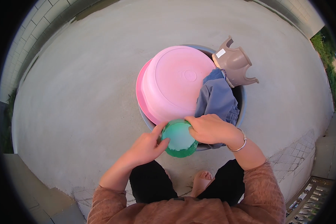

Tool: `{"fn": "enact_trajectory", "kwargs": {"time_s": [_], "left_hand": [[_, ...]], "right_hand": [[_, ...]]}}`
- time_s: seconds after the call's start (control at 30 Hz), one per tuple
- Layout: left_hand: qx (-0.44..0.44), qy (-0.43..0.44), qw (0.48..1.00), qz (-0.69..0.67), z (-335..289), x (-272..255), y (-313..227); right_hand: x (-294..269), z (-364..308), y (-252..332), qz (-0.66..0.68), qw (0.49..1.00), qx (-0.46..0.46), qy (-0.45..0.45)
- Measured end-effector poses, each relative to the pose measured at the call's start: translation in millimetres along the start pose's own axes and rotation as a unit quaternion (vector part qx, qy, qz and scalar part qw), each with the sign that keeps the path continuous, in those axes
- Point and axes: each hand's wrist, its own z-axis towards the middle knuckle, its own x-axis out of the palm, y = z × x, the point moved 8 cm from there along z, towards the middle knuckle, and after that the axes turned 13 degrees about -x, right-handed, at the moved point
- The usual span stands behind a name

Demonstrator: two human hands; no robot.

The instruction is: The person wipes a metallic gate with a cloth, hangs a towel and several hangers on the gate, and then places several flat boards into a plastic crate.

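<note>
Both my hands hold a round, green, see-through plastic bowl (179,152) with something whitish in it; I cannot tell whether that is powder or liquid. My left hand (147,146) grips the left rim, thumb bent over the edge. On the right rim, my right hand (212,129) has its thumb inside and its fingers over the far side. The bowl is above the near edge of a large grey-blue tub (243,108). Upside down on the tub rests a pink basin (171,78). Bunched blue-grey clothing (218,98) lies in the tub beside it.
A brown plastic stool (237,63) lies tipped on the tub's far right rim. Concrete ground (82,93) surrounds the tub. A tiled wall (37,26) stands far left, and a metal grate (310,199) is at the lower right. My feet are just in front of the tub.
</note>
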Motion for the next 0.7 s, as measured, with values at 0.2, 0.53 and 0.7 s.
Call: {"fn": "enact_trajectory", "kwargs": {"time_s": [0.2, 0.53, 0.7], "left_hand": [[-0.081, -0.107, 0.99, -0.035, -9.8, -29.1, 71.8], [-0.345, -0.281, 0.784, -0.433, -53.3, -5.3, 358.8], [-0.431, -0.354, 0.653, -0.512, -63.6, 53.8, 456.8]], "right_hand": [[-6.4, 28.5, 28.5, 0.059, 0.994, -0.08, -0.037], [29.0, -26.9, -87.6, 0.331, 0.94, 0.068, -0.043], [2.2, -70.4, -113.3, 0.334, 0.927, 0.09, -0.147]]}}
